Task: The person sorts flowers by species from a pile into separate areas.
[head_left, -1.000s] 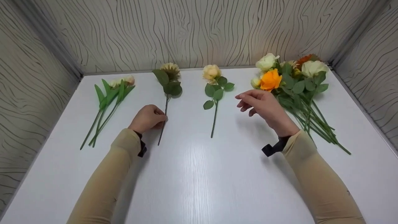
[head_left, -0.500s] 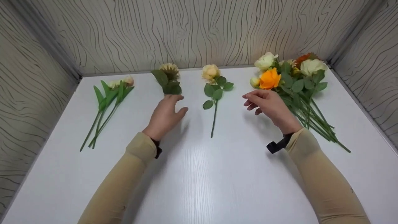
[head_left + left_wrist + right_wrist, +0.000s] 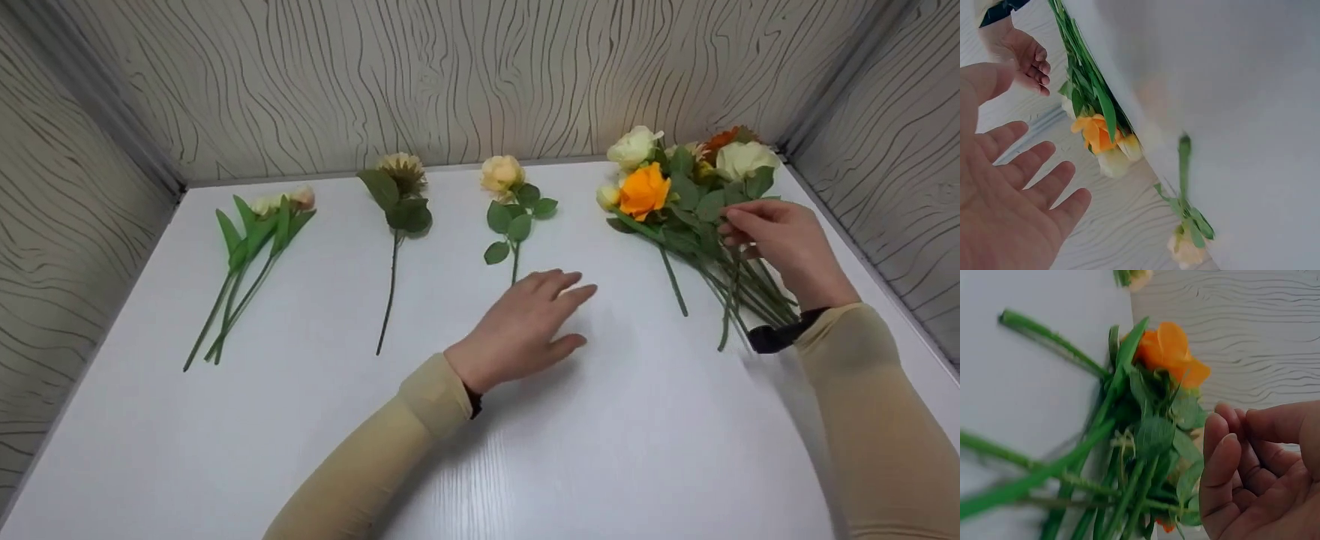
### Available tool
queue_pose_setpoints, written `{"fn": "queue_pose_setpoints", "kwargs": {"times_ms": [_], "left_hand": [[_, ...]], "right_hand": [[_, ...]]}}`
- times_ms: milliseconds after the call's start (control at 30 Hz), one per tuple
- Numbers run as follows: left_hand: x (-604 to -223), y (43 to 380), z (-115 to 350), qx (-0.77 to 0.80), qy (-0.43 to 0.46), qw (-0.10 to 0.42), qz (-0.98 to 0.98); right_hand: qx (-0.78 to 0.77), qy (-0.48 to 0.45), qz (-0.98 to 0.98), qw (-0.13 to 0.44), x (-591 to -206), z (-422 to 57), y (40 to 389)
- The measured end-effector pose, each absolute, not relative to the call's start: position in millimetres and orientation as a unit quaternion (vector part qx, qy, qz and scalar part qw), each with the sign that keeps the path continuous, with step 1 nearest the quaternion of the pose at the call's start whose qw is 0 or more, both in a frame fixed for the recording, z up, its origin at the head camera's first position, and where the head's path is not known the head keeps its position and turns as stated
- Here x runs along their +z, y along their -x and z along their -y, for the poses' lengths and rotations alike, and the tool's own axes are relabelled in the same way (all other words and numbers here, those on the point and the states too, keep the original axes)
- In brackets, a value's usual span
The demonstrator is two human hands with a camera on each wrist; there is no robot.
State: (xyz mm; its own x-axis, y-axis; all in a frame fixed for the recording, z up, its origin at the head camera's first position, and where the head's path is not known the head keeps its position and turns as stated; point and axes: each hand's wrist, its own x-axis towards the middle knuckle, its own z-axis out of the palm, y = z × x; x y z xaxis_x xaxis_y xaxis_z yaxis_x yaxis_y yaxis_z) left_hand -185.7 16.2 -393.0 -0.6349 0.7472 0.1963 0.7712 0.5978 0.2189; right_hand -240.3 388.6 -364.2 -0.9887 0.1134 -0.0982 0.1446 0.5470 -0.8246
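Observation:
My left hand (image 3: 525, 326) is over the white table, fingers spread and nothing in them, overlapping the lower stem of the peach rose (image 3: 502, 174). In the left wrist view, its palm and outstretched fingers (image 3: 1044, 180) show. My right hand (image 3: 784, 240) hovers at the flower pile on the right, thumb and fingers loosely curled over the leaves. The right wrist view shows those fingers (image 3: 1224, 455) beside leaves and stems, with no stem between them. The pile has an orange rose (image 3: 643, 191), white roses (image 3: 748, 159) and a rust-red flower (image 3: 721, 141).
At the left lie white and pinkish tulips (image 3: 259, 232) with crossed stems. A cream flower with dark leaves (image 3: 403, 176) lies between them and the peach rose. Patterned walls (image 3: 465, 82) border the table's back and sides.
My left hand has let go of the cream flower's stem and moved right, opening its fingers. My right hand has moved right, from beside the orange rose to over the pile's leaves and stems.

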Motion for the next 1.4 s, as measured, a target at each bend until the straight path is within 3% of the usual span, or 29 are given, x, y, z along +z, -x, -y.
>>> {"fn": "queue_pose_setpoints", "kwargs": {"times_ms": [233,467,1100,1400], "left_hand": [[-389.4,167.0,-54.3,-0.108,0.491,0.029,0.864],[-392.3,157.4,-76.8,-0.100,0.516,0.025,0.850],[-403.2,164.4,-73.7,-0.111,0.509,0.016,0.853],[-402.8,164.8,-72.5,-0.113,0.509,0.017,0.853]], "right_hand": [[-0.346,-0.070,-0.935,0.019,-363.5,-421.1,234.0],[-0.275,-0.040,-0.960,0.041,-377.5,-423.2,233.0],[-0.267,-0.031,-0.960,0.071,-387.2,-416.6,233.1],[-0.249,-0.025,-0.968,0.029,-383.5,-414.9,229.9]]}}
